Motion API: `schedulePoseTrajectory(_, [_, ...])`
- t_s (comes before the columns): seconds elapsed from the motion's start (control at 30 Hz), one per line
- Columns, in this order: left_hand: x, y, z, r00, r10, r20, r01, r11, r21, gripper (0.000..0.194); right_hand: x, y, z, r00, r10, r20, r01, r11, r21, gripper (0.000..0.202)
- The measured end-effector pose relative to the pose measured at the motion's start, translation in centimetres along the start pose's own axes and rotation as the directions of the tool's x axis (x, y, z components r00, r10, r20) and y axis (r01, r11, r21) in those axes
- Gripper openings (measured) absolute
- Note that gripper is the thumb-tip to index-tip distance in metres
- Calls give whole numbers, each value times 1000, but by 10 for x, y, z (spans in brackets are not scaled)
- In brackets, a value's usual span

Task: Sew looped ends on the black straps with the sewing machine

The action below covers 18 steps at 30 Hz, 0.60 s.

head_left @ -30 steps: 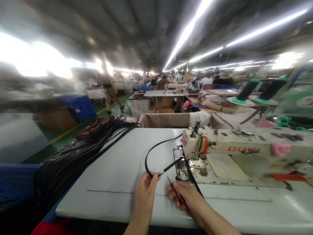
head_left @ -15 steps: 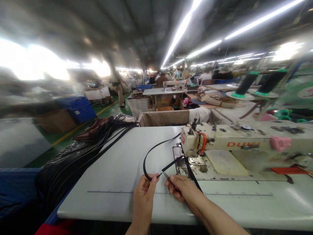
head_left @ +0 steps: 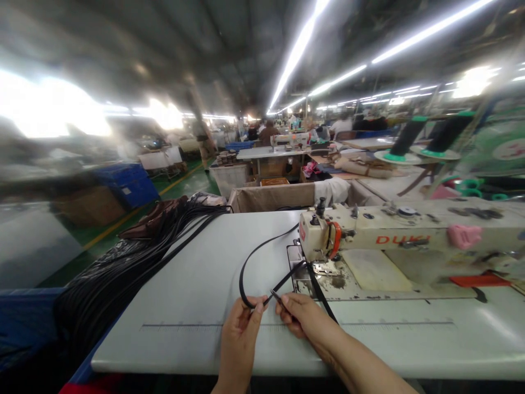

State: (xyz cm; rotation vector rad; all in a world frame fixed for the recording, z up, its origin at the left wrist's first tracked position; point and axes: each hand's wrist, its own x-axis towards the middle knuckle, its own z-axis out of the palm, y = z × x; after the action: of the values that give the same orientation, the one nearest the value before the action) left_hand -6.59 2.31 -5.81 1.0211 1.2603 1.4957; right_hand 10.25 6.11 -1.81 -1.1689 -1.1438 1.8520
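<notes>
Between finger and thumb, my left hand (head_left: 241, 331) pinches a narrow black strap (head_left: 241, 279). The strap loops away over the white tabletop toward the sewing machine (head_left: 363, 238), and another stretch runs up to the needle area. My right hand (head_left: 301, 316) is closed on small metal thread snips (head_left: 276, 296), most of them hidden in the fingers. Their tips meet the strap just right of my left fingertips. Whether the blades are open or closed on it is hard to make out. A further strap length passes beneath my right forearm.
A heap of long black straps (head_left: 135, 273) hangs over the table's left side by a blue crate (head_left: 28, 323). A ruler scale (head_left: 176, 326) marks the tabletop (head_left: 184, 273). Behind stands a cloth-lined bin (head_left: 270, 198); thread cones (head_left: 410, 137) rise at right.
The snips' blades stood visibly apart earlier; now their tips are closer together at the strap. Both hands have stayed nearly in place, and the whole view has shifted slightly.
</notes>
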Motion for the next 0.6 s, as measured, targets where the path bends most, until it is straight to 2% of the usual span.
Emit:
schedulePoseTrajectory(0.1, [0, 4, -1, 1000, 10, 30, -10, 1000, -2, 34, -3, 2, 0, 1000, -19, -2, 19, 1000, -22, 73])
schedulePoseTrajectory(0.23, [6, 8, -9, 997, -28, 77, 20, 994, 112, 37, -6, 9, -4, 999, -30, -16, 29, 997, -71, 72])
schedulePoseTrajectory(0.33, [11, 9, -14, 996, -48, 72, 42, 996, 75, 41, -10, 10, -8, 998, -56, -37, 51, 992, -117, 66])
schedulePoseTrajectory(0.4, [15, 10, -20, 994, -64, 85, 62, 998, 30, 44, -15, 7, -12, 991, -118, -70, 102, 973, -209, 55])
schedulePoseTrajectory(0.43, [17, 12, -24, 993, -70, 92, 67, 997, 39, 46, -19, 6, -14, 979, -177, -101, 136, 938, -318, 47])
schedulePoseTrajectory(0.47, [20, 14, -30, 993, -74, 97, 66, 994, 83, 47, -24, 4, -17, 959, -249, -133, 161, 870, -466, 40])
schedulePoseTrajectory(0.5, [23, 16, -38, 992, -71, 101, 55, 986, 157, 48, -29, 3, -21, 930, -333, -158, 164, 759, -630, 32])
schedulePoseTrajectory(0.57, [32, 21, -59, 995, -36, 90, 2, 938, 346, 49, -39, 5, -32, 848, -504, -165, 92, 448, -889, 20])
schedulePoseTrajectory(0.6, [37, 23, -71, 997, -4, 79, -31, 900, 436, 48, -43, 8, -38, 806, -572, -151, 37, 304, -952, 15])
